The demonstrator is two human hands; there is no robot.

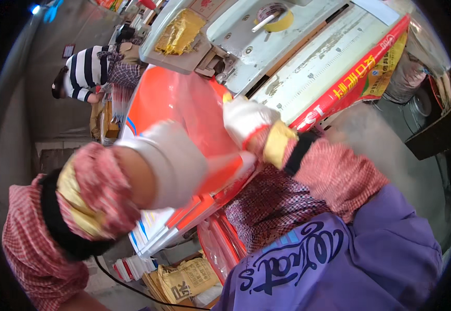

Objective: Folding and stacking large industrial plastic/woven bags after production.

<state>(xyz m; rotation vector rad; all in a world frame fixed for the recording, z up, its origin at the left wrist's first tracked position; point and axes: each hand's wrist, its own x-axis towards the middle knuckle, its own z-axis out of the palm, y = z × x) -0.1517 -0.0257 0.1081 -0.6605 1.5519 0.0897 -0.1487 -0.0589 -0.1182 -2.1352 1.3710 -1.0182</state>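
Observation:
My left hand (pixel 176 163), in a white glove, is smeared by motion over the red-orange plastic sheet (pixel 178 103); its fingers cannot be made out. At the sheet's right edge my right hand (pixel 248 119), also white-gloved, is closed with the red film bunched against it. This hand is beside the pale machine (pixel 230 52), which looks like an industrial sewing machine. Below my hands, the sheet continues over a stack of red and white printed plastic bags (pixel 158 230). Checked red oversleeves with yellow and black cuffs cover both forearms.
A roll of yellow tape (pixel 277 18) lies on the machine top. Along the worn table (pixel 308 72) runs a red printed bag edge (pixel 352 78). Another person (pixel 88 67) in a striped top works at the far left. A brown printed sack (pixel 189 280) lies below.

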